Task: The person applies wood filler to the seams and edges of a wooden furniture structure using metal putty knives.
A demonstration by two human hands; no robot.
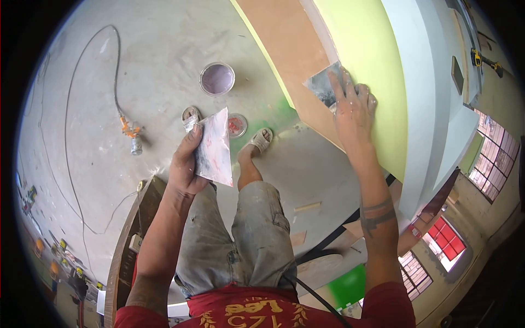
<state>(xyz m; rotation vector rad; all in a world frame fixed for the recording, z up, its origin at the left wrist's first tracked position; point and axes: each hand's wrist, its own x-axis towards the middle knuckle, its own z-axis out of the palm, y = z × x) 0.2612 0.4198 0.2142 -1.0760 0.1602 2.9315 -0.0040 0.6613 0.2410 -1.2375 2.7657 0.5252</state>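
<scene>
My left hand (186, 158) grips a flat plate (215, 148) smeared with whitish and pink paste, its thumb on the near edge. My right hand (353, 109) holds a thin grey metal scraper (322, 86) against the curved panel, where the brown surface (292, 49) meets the yellow-green band (366, 44). The right fingers are spread over the scraper's back, and part of the blade is hidden beneath them.
An open bucket of pale purple material (217, 78) stands on the floor, with a round lid (236, 125) nearer my feet. An orange spray gun (131, 130) with a hose lies left. A curved wooden piece (127, 246) rises beside my left arm. A cordless tool (477, 58) is at far right.
</scene>
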